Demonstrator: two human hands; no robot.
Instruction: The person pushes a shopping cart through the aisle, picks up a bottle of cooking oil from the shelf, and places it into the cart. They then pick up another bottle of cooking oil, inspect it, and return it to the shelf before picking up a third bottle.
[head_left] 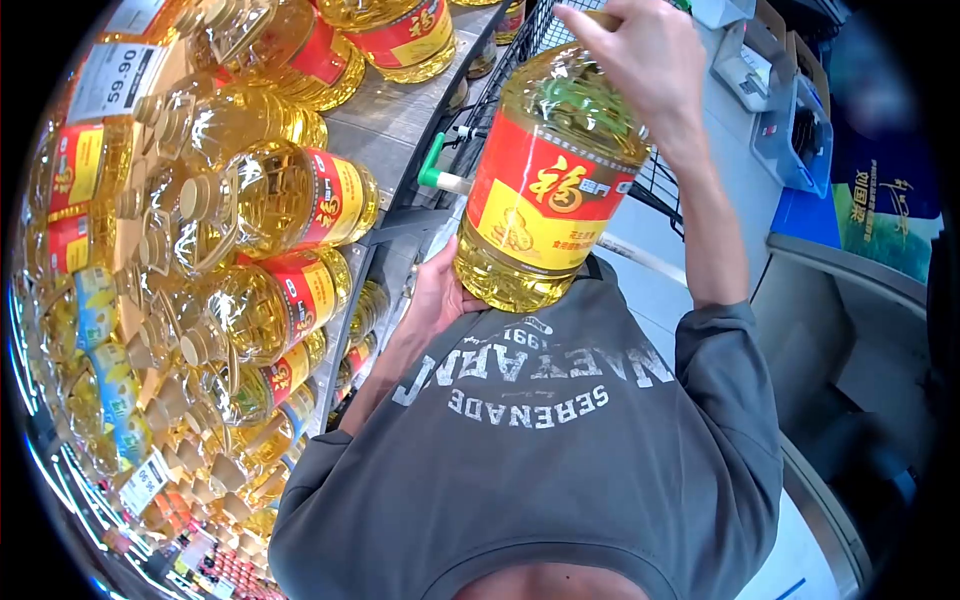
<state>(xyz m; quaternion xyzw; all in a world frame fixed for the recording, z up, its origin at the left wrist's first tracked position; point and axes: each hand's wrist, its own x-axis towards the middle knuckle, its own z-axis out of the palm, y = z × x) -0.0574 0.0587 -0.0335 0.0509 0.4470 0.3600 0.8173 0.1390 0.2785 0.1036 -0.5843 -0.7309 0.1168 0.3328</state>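
A large clear bottle of yellow cooking oil (550,190) with a red and yellow label is held upright in front of my chest. My right hand (650,65) is closed around the top of the bottle, at its handle and cap, which the fingers mostly cover. Low on the bottle's left side, my left hand (440,292) supports the base from below, with part of the fingers hidden behind it. Behind the bottle, a black wire shopping cart (540,35) shows, with a green-ended handle bar (432,165) beside the label.
On the left, shelves (385,110) carry several similar oil bottles (285,195), with price tags (120,75) along them. At the right stand a blue plastic basket (795,140) and a blue-green display panel (885,200). White floor (715,225) lies between.
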